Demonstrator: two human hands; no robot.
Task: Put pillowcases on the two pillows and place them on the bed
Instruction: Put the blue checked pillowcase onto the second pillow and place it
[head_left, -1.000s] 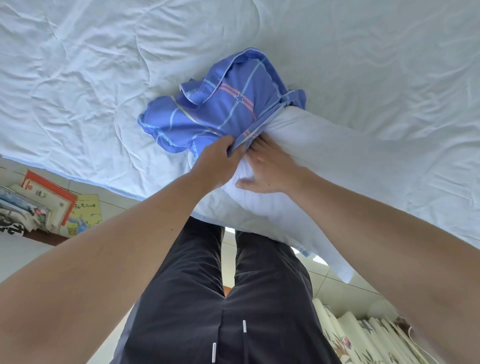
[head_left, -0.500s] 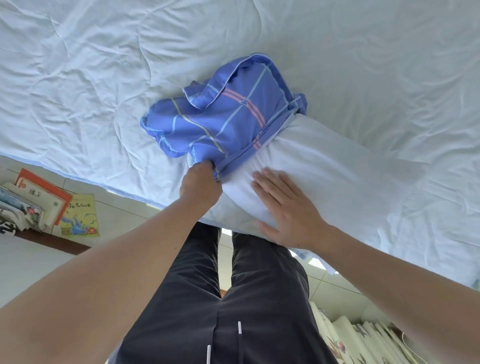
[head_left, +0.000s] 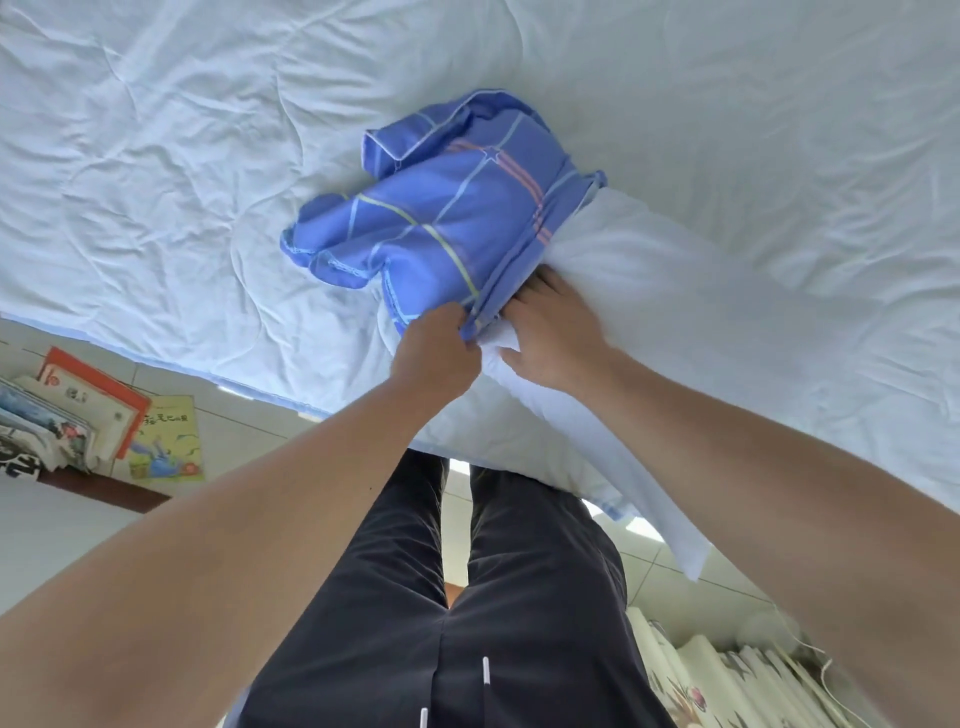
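Note:
A white pillow (head_left: 675, 312) lies slanted across the near edge of the bed (head_left: 156, 182). Its far end is inside a bunched blue pillowcase (head_left: 441, 218) with thin pale and pink stripes. My left hand (head_left: 436, 353) pinches the hem of the pillowcase opening at the pillow's near side. Beside it, my right hand (head_left: 556, 332) presses on the pillow with its fingertips tucked under the hem. Only one pillow and one pillowcase are in view.
The bed is covered with a wrinkled white quilt. Picture books (head_left: 104, 415) lie stacked on the floor to the left. Floral fabric (head_left: 727, 686) shows at the lower right. My legs in dark trousers (head_left: 467, 623) stand against the bed's edge.
My right hand slid from lying flat on the pillow up to the pillowcase opening, fingertips now under the hem. My left hand kept its hold on the hem beside it.

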